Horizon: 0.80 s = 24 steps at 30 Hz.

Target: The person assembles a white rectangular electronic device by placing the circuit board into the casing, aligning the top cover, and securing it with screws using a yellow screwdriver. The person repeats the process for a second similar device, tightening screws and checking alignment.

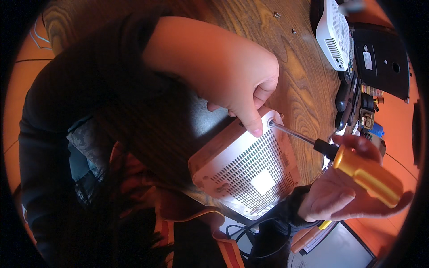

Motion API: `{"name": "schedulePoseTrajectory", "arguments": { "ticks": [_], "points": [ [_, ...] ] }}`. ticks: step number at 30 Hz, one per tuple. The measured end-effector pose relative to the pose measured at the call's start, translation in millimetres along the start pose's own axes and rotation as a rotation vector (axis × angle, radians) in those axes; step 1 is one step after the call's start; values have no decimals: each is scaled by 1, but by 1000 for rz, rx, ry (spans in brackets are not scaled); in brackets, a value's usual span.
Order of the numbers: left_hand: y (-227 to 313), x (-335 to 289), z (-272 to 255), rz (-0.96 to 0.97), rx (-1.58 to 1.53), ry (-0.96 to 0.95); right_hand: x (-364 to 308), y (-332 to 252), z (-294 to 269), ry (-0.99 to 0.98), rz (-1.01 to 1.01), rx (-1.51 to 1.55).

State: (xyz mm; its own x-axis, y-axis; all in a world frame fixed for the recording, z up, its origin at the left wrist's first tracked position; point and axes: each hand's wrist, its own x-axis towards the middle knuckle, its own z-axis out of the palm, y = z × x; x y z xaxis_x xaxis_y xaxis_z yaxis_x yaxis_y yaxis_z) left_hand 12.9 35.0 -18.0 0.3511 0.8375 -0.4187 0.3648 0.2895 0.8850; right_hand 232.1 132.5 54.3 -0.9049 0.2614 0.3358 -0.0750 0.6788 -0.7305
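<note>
A white plastic casing (239,167) with a grid of vent slots is held tilted at the table's edge. My left hand (243,85) grips its upper corner, the thumb pressed on the vented face and the other fingers partly hidden behind. A screwdriver (368,176) with a yellow handle and a black collar reaches across from the right. Its metal shaft ends in the round hole at the casing's upper corner, close to my left thumb. Around the handle is my right hand (344,192), its fingers loosely curled with the palm partly showing.
Small screws (276,14) lie on the wooden table (214,13). At the right stand a white vented device (333,38), a black panel (382,62) and several small items, including a blue one (376,129). A dark cable (241,241) loops below the casing.
</note>
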Motion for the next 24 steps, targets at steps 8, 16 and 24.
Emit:
{"name": "schedulePoseTrajectory", "arguments": {
  "ticks": [8,16,24],
  "points": [
    [-2,1,-1,46,0,-16,-1,2,7,38,8,2],
    [1,1,0,-5,16,0,-3,2,7,44,10,-8],
    [3,-3,1,56,-3,38,-4,1,7,44,11,-15]
  ]
}}
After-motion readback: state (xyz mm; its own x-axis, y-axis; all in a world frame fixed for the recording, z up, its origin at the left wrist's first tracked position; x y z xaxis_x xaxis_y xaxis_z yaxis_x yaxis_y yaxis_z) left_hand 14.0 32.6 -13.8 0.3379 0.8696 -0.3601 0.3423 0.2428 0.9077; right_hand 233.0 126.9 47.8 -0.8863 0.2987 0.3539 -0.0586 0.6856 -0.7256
